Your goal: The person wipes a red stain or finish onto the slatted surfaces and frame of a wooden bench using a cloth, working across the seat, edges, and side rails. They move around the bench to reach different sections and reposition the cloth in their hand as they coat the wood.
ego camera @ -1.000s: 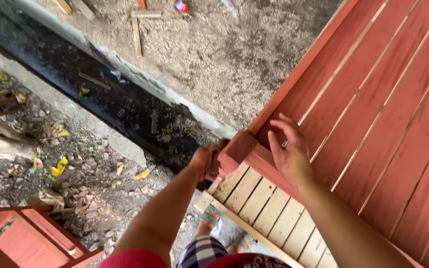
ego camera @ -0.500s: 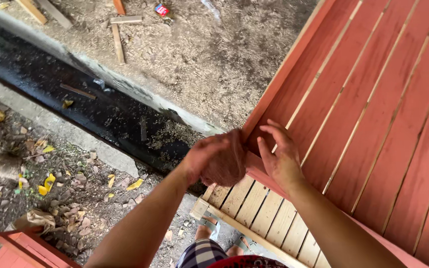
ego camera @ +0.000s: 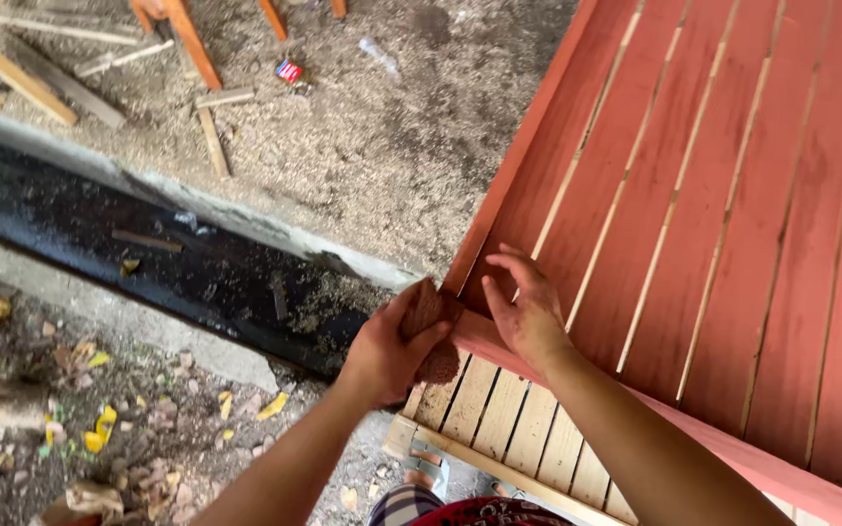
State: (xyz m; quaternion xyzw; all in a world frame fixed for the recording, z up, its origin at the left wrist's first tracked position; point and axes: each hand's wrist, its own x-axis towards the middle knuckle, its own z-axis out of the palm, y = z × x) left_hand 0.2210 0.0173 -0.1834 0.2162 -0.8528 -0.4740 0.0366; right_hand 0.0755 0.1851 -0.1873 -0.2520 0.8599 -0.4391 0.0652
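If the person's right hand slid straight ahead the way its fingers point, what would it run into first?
The right hand lies on the red slatted panel, fingers pointing up and left towards its outer edge. It would probably keep brushing those painted slats, then reach the edge board; depth is hard to judge.

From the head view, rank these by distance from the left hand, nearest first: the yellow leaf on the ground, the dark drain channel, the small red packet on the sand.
1. Dark drain channel: just left of and above the left hand, nearly beside it.
2. Yellow leaf: lower left, on the rubble.
3. Small red packet: far up the frame, on the sandy ground.
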